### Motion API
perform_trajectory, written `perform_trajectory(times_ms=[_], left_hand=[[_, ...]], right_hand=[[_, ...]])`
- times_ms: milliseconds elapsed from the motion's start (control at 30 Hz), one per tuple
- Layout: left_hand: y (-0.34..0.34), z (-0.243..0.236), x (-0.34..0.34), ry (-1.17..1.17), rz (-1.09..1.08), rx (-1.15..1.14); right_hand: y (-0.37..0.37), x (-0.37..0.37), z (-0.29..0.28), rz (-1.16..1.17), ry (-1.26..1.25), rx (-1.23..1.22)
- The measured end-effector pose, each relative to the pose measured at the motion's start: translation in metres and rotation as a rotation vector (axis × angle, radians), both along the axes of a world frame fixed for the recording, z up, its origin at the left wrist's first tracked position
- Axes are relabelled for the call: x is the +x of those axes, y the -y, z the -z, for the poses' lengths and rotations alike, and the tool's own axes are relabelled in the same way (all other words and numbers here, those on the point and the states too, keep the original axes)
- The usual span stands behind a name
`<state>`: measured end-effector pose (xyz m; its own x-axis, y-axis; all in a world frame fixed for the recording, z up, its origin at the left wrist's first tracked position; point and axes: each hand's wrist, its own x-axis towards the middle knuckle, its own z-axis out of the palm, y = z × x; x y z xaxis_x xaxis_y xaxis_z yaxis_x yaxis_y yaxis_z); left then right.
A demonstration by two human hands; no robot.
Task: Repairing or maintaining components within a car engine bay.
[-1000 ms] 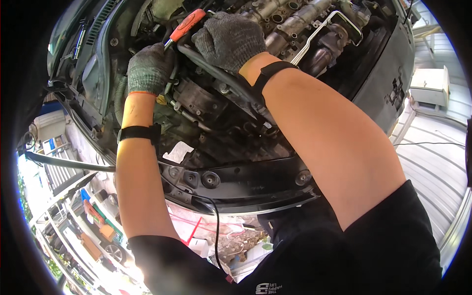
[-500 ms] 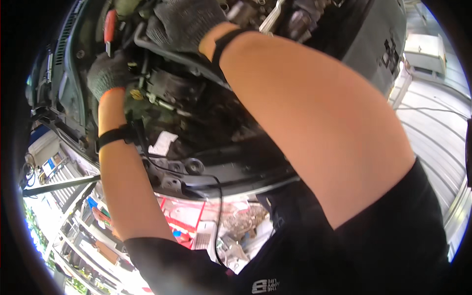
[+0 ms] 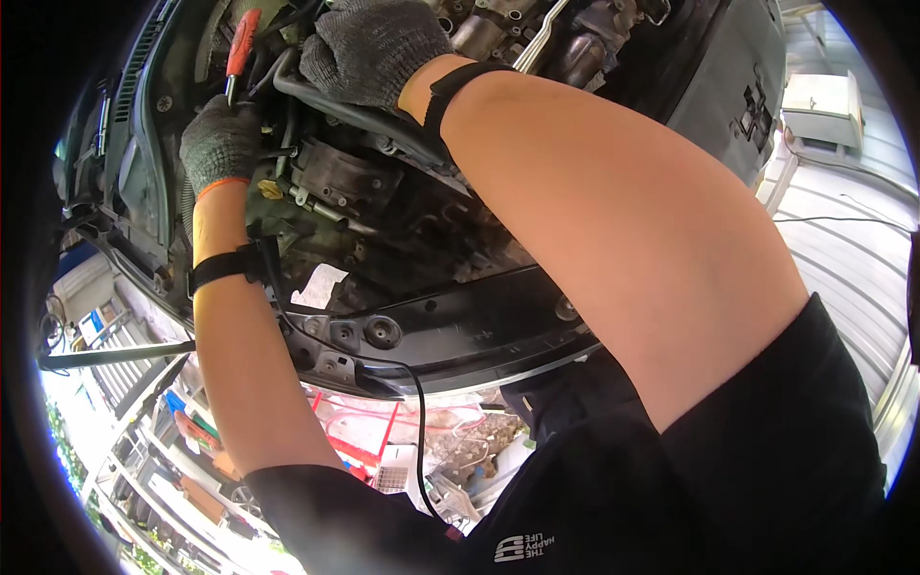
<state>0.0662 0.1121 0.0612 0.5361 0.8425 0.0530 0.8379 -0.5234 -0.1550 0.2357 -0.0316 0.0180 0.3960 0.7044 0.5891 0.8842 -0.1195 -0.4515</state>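
Observation:
My left hand (image 3: 222,144), in a grey knit glove with an orange cuff edge, is closed around the metal end of a tool with a red handle (image 3: 242,43). That handle points up and away, and the tool's head is hidden in the glove, so its exact kind does not show. Farther right, my right hand (image 3: 376,50) wears a matching glove. Its fingers are curled above a thick black pipe (image 3: 335,107); whatever they hold is hidden. Both hands are down inside a car's engine bay, beside a dark metal engine part (image 3: 340,177).
My right forearm covers much of the bay's right side. A black front crossmember (image 3: 460,321) runs near my body, with a white paper scrap (image 3: 319,286) beyond it. A prop bar (image 3: 120,356) slants at left. A thin black cable (image 3: 420,412) hangs from my left wrist strap.
The red handle has swung to lean more to the right. Both hands appear slightly lower and farther right in the picture, the left one still gripping the tool.

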Motion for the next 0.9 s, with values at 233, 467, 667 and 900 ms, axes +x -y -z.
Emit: perform_trajectory(times_ms=[233,467,667,900], left_hand=[[-0.015,0.003,-0.006,-0.108,0.024,0.024],[-0.023,0.013,0.01,0.234,-0.332,-0.076],[-0.009,0.011,0.02,0.149,-0.502,-0.108],[-0.007,0.002,0.01,-0.058,-0.227,0.037]], right_hand=[[-0.001,-0.005,-0.005,0.017,0.017,-0.049],[0.004,-0.005,-0.01,0.0,-0.013,-0.014],[0.006,-0.002,-0.006,-0.006,-0.016,-0.047],[0.003,-0.002,0.002,0.006,-0.018,0.021]])
